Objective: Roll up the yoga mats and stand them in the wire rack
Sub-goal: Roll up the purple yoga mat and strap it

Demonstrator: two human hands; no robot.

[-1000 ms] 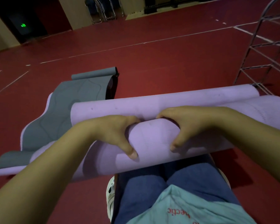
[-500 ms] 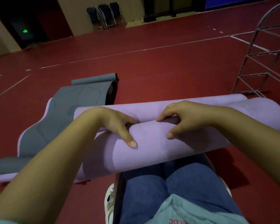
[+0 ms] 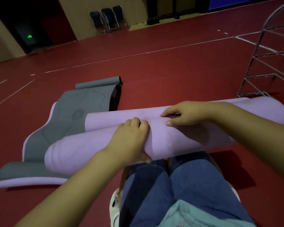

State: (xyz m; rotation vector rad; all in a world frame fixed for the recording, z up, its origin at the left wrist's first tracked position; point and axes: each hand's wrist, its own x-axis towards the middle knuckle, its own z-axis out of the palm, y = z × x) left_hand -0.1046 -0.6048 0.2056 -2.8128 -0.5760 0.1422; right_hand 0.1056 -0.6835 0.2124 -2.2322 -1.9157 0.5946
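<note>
- Red sports flooring [image 3: 154,71] with thin white lines runs wide and bare from the mats to the far wall, where folded chairs [image 3: 109,19] stand and a green sign [image 3: 29,36] glows in a dark doorway.
- Head view: the wire rack [image 3: 269,63] stands at the right edge, cut off by the frame; its lower rails end just beyond the roll's right end.
- The purple mat roll [image 3: 179,138] lies across the person's knees [image 3: 175,177], long axis left to right, its right end slightly farther away; the unrolled tail lies just beyond it.
- The left hand [image 3: 129,140] wraps over the roll's near middle, fingers curled over the top, thumb beneath at the near side.
- The right hand [image 3: 185,114] presses on the seam between roll and tail, fingers bent, thumb on the roll; the fingertips there are in shadow.
- A grey mat [image 3: 69,122], partly unrolled, lies at left atop a purple underside, pointing away; the roll hides its near right part.
- A white shoe [image 3: 114,203] peeks out beside the legs.
</note>
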